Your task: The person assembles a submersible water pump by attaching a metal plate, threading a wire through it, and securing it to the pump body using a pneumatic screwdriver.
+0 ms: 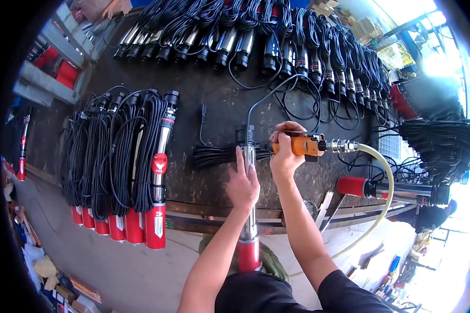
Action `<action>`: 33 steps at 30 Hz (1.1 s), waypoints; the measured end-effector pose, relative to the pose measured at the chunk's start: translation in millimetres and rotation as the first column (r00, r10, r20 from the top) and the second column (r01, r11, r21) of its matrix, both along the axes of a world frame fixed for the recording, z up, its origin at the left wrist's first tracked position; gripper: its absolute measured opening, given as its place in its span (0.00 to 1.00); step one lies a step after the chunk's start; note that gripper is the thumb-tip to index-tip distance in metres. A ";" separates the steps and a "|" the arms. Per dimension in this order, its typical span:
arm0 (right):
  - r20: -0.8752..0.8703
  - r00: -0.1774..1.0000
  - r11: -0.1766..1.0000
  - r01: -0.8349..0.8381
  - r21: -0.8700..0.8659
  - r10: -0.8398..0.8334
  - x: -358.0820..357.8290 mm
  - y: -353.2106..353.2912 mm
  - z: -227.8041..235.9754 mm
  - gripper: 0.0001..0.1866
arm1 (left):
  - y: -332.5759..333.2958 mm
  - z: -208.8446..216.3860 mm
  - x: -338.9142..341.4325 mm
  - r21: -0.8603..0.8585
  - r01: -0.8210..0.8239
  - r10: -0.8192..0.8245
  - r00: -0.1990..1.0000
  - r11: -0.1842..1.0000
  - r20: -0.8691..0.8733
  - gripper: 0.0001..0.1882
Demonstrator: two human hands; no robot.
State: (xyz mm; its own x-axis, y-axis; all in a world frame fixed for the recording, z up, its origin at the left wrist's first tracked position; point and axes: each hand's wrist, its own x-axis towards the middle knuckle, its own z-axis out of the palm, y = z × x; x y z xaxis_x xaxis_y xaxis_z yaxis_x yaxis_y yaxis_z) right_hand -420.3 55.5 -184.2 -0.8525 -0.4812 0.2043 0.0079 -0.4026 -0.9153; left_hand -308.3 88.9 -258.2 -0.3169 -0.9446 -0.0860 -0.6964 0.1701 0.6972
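In front of me lies a slim metal submersible pump, its red end toward my body and its black-capped end on the bench. My left hand grips its barrel, index finger stretched along it and thumb on the right side. My right hand is closed around an orange air-powered tool, held level with its front toward the pump's capped end. The tool's tip is hidden by my fingers. A pale hose runs from the tool's metal coupling. Beside my left hand lies a bundle of black cable.
Several red-ended pumps with coiled cables stand together at the left. Rows of similar pumps fill the far side of the dark bench. Another pump lies at the right, near a large heap of black cables.
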 end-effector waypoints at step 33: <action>-0.017 0.999 0.995 -0.046 0.092 0.048 2.7 5.2 -14.9 0.08 | 3.8 4.1 -5.5 0.025 0.015 -0.017 0.995 1.000 0.093 0.36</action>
State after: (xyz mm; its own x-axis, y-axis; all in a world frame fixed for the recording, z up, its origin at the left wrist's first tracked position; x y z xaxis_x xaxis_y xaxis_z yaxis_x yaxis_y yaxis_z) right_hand -417.6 60.7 -199.0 -0.8251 -0.5378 0.1731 0.0072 -0.3163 -0.9486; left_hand -313.8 92.8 -254.1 -0.3212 -0.9368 -0.1387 -0.7562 0.1656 0.6330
